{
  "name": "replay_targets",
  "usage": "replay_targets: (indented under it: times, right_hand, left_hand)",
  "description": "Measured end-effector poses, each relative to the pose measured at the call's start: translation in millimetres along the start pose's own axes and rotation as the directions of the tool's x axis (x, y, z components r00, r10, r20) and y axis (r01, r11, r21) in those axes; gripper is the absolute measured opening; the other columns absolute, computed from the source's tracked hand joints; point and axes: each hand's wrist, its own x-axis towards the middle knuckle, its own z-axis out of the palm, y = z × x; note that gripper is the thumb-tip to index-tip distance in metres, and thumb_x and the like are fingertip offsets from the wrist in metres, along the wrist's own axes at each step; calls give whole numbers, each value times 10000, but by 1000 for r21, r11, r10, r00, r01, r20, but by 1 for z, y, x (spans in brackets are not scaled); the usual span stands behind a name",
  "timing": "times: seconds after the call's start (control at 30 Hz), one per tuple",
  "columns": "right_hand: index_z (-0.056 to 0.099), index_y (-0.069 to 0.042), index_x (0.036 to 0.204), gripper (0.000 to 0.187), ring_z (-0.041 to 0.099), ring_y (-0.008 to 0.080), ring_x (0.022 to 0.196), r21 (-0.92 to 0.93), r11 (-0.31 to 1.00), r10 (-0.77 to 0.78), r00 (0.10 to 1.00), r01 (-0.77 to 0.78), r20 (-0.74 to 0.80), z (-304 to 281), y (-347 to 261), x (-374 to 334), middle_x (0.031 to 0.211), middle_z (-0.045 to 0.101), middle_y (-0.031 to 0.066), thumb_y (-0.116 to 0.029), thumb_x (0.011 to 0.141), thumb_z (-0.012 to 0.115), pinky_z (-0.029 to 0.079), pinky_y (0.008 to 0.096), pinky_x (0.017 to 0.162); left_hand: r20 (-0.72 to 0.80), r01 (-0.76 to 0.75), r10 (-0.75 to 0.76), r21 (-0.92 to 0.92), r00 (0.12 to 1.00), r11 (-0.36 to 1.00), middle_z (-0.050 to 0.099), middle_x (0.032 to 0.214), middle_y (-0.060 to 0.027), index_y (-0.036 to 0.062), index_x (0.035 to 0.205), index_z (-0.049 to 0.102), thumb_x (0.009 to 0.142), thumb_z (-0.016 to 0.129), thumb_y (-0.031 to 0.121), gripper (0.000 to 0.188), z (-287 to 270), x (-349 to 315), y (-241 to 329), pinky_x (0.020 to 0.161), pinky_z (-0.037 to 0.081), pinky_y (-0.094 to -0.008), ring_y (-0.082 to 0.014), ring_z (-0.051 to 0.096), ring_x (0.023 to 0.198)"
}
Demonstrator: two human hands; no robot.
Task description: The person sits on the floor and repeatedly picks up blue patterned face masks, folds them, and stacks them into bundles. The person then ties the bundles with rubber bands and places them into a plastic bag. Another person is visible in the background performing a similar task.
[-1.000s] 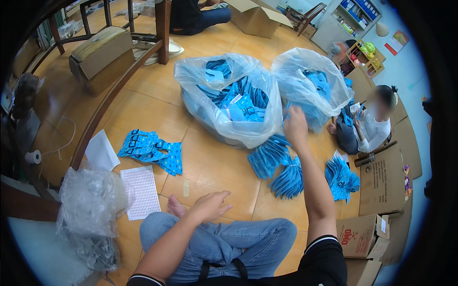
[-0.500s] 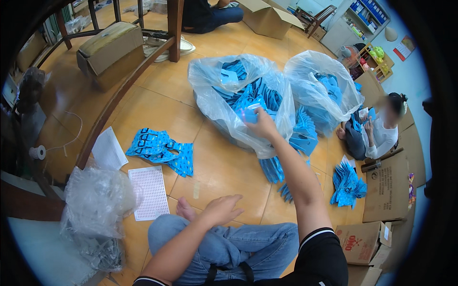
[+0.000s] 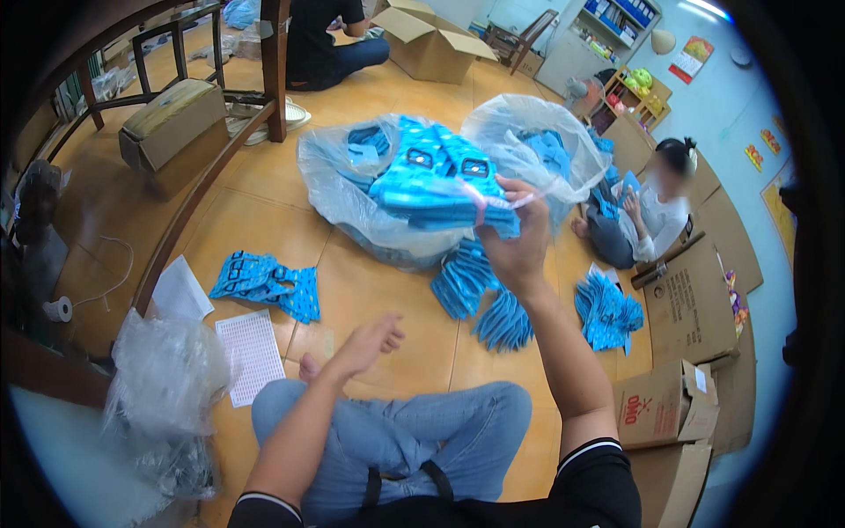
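My right hand (image 3: 518, 246) grips one end of a thick bundle of flat blue printed pieces (image 3: 431, 180), with a pinkish band round it near my fingers. The bundle is raised over a large clear plastic bag (image 3: 339, 207) full of similar blue pieces. Over the floor in front of my lap, my left hand (image 3: 368, 345) is empty, its fingers loosely apart. Beyond it on the left lies a fanned stack of blue printed pieces (image 3: 264, 286), near a printed sheet (image 3: 251, 356). More blue stacks (image 3: 502, 321) rest below the bag.
A second plastic bag (image 3: 497, 119) of blue pieces stands behind, right of the first. At right, a seated co-worker (image 3: 656, 211) handles a blue piece near another blue stack (image 3: 607, 312) and cardboard boxes (image 3: 651, 409). Crumpled plastic wrap (image 3: 167, 370) lies left, beside wooden furniture (image 3: 275, 70).
My right hand has lifted the blue bundle out of the plastic bag and brought it up into full sight. My left hand stays low and empty; the whole view has shifted.
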Motion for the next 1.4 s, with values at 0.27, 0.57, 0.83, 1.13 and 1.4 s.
replay_targets:
  times: [0.27, 0.57, 0.83, 1.13, 1.4]
  right_hand:
    - [480, -39, 1078, 444, 504, 394, 1183, 84, 984, 128, 948, -159, 291, -17, -97, -131, 1260, 501, 212, 50, 699, 694, 443, 427, 960]
    - [423, 16, 1298, 382, 562, 198, 1060, 513, 191, 855, 398, -837, 332, -45, -173, -198, 1183, 548, 137, -119, 950, 499, 458, 319, 892]
    - [556, 14, 1079, 240, 582, 95, 854, 542, 64, 858, 324, -838, 399, -71, -176, -185, 930, 627, 55, -182, 941, 576, 470, 241, 770]
    - [551, 11, 1018, 163, 569, 65, 791, 632, -65, 818, 321, -773, 477, -73, -173, -191, 901, 624, 33, -91, 907, 615, 468, 211, 721]
    - [549, -9, 1041, 209, 571, 79, 757, 642, -28, 870, 298, -766, 393, -77, -161, -191, 868, 628, 42, -200, 958, 535, 456, 220, 683]
  left_hand:
    - [111, -134, 388, -822, 915, 553, 515, 1288, -190, 5, 1364, 345, 904, 503, 489, 686, 26, -77, 20, 963, 469, -410, -270, 571, 1121]
    - [-334, -421, 266, -592, 904, 687, 562, 1189, -145, -23, 1311, 364, 771, 564, 129, 595, 87, -111, 3, 920, 509, -381, -256, 602, 1064]
    - [-288, -365, 233, -606, 929, 707, 577, 1182, -179, -71, 1275, 396, 741, 579, 158, 610, 120, -112, 2, 928, 501, -388, -264, 611, 1058]
    - [-256, -285, 138, -722, 957, 631, 548, 1204, -153, -36, 1292, 379, 875, 520, 151, 479, 129, -119, 8, 937, 487, -391, -235, 579, 1093]
    - [-292, -299, 145, -600, 945, 742, 575, 1195, -156, -45, 1267, 422, 900, 528, 227, 469, 134, -119, 11, 917, 500, -387, -241, 608, 1058]
